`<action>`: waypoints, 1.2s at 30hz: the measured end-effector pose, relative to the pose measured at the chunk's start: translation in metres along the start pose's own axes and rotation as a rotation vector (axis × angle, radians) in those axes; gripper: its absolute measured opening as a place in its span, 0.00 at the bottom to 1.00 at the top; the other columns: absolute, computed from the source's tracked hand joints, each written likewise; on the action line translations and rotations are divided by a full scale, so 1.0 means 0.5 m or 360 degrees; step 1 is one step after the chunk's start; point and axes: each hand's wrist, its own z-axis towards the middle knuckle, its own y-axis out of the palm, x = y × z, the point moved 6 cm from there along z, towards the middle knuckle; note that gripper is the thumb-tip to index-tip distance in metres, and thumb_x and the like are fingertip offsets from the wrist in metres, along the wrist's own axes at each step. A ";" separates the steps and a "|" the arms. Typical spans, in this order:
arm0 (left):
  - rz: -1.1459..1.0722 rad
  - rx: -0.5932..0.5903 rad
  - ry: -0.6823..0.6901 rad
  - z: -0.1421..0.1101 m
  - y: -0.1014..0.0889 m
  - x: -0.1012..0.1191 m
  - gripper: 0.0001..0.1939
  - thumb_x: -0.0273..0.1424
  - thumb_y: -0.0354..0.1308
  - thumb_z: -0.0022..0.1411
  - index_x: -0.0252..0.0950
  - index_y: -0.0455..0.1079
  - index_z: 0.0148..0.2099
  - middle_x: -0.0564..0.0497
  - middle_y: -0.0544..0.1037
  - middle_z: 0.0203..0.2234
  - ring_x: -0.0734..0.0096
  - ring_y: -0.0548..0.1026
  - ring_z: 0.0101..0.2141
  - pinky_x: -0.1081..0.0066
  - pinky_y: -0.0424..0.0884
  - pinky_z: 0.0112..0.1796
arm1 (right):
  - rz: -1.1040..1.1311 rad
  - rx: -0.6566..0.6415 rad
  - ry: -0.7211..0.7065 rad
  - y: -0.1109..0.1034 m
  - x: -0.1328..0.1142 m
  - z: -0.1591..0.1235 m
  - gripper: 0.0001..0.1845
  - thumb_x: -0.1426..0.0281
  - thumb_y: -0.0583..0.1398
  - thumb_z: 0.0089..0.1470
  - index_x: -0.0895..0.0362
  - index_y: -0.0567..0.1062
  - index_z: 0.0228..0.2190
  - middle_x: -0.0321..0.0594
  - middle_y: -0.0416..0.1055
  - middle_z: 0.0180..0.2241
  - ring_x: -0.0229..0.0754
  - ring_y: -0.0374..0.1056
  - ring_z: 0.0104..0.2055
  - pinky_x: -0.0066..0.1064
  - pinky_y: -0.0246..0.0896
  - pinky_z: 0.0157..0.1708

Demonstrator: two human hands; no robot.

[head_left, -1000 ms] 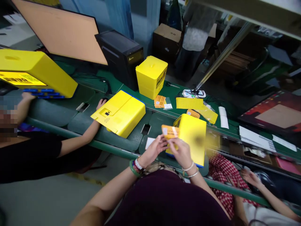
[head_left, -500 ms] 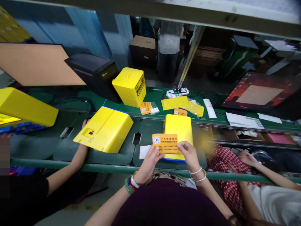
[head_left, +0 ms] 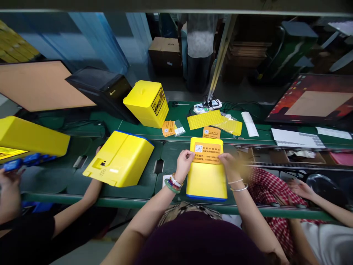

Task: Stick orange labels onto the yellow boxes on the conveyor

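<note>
An orange sticker (head_left: pixel 207 152) with a QR code and phone numbers lies over the far part of a yellow box (head_left: pixel 206 182) with a blue lower edge. My left hand (head_left: pixel 185 163) pinches the sticker's left edge. At its right edge, my right hand (head_left: pixel 228 163) grips it between thumb and finger, partly blurred. Whether the sticker fully touches the box, I cannot tell. Just beyond the box lies another orange sticker (head_left: pixel 211 132). More orange stickers (head_left: pixel 168 128) rest on the green bench to the left.
To the left is another yellow box (head_left: pixel 124 158), with a co-worker's arm (head_left: pixel 92 191) beside it. A tall yellow box (head_left: pixel 149 103) stands behind. Yellow perforated sheets (head_left: pixel 205 119) and a power strip (head_left: pixel 206 106) lie at the back. Another person's hand (head_left: pixel 302 189) is on the right.
Both hands have moved forward with the orange sticker, from above the box's near part to its far part. A co-worker's hand with blue parts has come into view at left.
</note>
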 end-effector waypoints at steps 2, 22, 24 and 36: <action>0.0222 0.0044 0.0109 0.034 0.012 -0.003 0.09 0.33 0.58 0.58 0.37 0.69 0.27 0.51 0.72 0.27 0.68 0.70 0.34 0.69 0.66 0.37 | -0.0051 0.0050 -0.0054 -0.004 0.007 0.030 0.14 0.59 0.66 0.39 0.57 0.72 0.21 0.36 0.70 0.25 0.40 0.64 0.30 0.32 0.60 0.33; 0.0597 0.0021 0.0172 0.071 0.035 -0.014 0.12 0.30 0.57 0.59 0.39 0.64 0.24 0.53 0.71 0.23 0.67 0.68 0.32 0.68 0.63 0.37 | -0.0422 0.0056 -0.0331 -0.014 0.027 0.089 0.12 0.60 0.62 0.44 0.55 0.73 0.19 0.38 0.67 0.26 0.42 0.61 0.34 0.35 0.58 0.38; 0.0602 0.0021 0.0178 0.073 0.035 -0.016 0.12 0.29 0.57 0.59 0.39 0.63 0.24 0.53 0.71 0.23 0.67 0.68 0.32 0.68 0.63 0.37 | -0.0442 0.0054 -0.0349 -0.013 0.025 0.089 0.12 0.60 0.61 0.44 0.55 0.73 0.19 0.38 0.68 0.26 0.42 0.61 0.34 0.35 0.58 0.38; 0.0660 0.0034 0.0265 0.068 0.036 -0.021 0.11 0.31 0.57 0.60 0.39 0.65 0.25 0.53 0.70 0.25 0.67 0.69 0.33 0.67 0.63 0.39 | -0.0576 0.0064 -0.0412 -0.012 0.021 0.087 0.10 0.63 0.61 0.47 0.55 0.73 0.20 0.37 0.67 0.26 0.41 0.61 0.33 0.34 0.57 0.37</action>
